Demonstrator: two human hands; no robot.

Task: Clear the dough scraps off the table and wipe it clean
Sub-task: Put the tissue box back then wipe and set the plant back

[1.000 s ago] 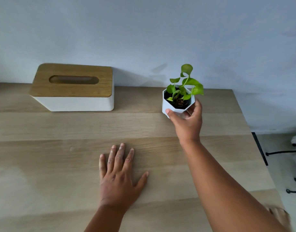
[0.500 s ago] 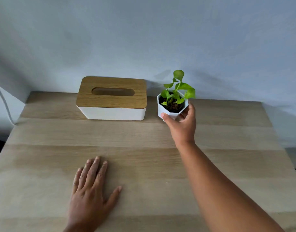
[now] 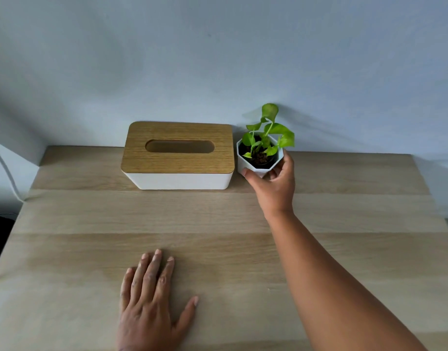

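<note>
Tissue box (image 3: pixel 178 155) and plant pot (image 3: pixel 259 162) block the table's (image 3: pixel 344 224) far edge.

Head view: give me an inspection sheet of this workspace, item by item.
Surface: light wooden table, bare across the middle; no dough scraps seen.
Job's things: no cloth or wiping tool seen.
Clutter: white tissue box with wooden lid at the back by the wall; small potted plant in a white faceted pot just right of it.
Grippers: left hand lies flat, palm down, on the table; right hand grips the pot from the near side.
Cables: a white cable runs down the wall at the left edge.
Surroundings: plain pale wall behind the table.
</note>
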